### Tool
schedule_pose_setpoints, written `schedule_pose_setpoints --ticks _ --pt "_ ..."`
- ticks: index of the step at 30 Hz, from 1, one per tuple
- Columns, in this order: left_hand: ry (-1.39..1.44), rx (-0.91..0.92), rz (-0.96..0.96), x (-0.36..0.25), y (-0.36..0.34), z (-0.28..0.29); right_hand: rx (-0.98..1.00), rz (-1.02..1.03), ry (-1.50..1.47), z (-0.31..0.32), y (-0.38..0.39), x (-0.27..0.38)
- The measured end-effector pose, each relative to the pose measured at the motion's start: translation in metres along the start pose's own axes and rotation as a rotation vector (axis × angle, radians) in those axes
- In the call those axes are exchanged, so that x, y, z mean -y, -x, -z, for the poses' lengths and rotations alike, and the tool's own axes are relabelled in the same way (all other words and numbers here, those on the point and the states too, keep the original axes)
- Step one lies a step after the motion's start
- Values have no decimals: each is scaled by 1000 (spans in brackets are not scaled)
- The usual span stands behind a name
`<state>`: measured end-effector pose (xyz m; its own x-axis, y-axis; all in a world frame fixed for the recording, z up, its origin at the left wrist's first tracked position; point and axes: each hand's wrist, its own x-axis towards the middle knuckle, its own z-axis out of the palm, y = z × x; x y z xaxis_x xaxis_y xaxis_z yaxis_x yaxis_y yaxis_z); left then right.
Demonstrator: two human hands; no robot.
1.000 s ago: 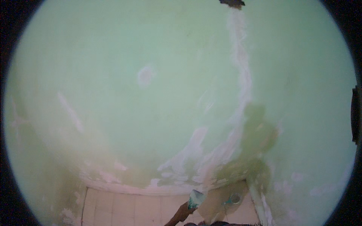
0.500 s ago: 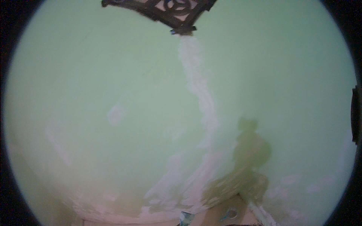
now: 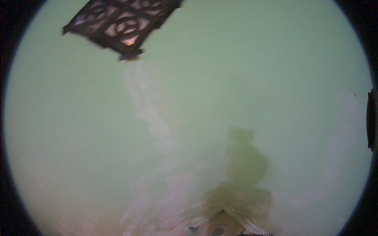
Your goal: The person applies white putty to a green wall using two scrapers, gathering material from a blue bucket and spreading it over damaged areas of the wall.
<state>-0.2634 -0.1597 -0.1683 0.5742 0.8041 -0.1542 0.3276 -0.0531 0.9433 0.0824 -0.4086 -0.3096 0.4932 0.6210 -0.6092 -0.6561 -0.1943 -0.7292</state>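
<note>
A pale green wall fills most of the head view, with whitish, uneven patches running down it and spreading low across it. A dark, shadowed shape of a head and shoulders lies on its lower right half. At the bottom edge, a small grey-teal object shows only in part, blurred. Neither of my hands is visible, so I cannot tell what they hold.
A dark ornamental lattice vent is set high on the wall at upper left. A small corner of beige tiled floor shows at the bottom centre. Another whitish streak runs along the right.
My view has tilted up and swung right, bringing the whole lattice vent in. The hand with a teal tool, visible a second ago, has dropped out of sight.
</note>
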Motion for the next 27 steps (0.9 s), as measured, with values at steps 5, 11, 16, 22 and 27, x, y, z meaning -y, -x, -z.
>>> schedule_pose_setpoints --ticks 5,11,16,22,27 --pt "14 136 163 -87 -44 -13 -24 11 62 -18 2 29" --pt "-46 304 99 -135 -87 -44 -86 35 31 -16 25 41" --pt "-78 399 80 -152 -94 -56 -127 48 6 -20 43 43" --pt "-100 494 39 -158 -97 -62 -182 75 -19 -23 62 41" --pt "-101 573 -11 -163 -98 -69 -236 101 -19 -26 83 36"
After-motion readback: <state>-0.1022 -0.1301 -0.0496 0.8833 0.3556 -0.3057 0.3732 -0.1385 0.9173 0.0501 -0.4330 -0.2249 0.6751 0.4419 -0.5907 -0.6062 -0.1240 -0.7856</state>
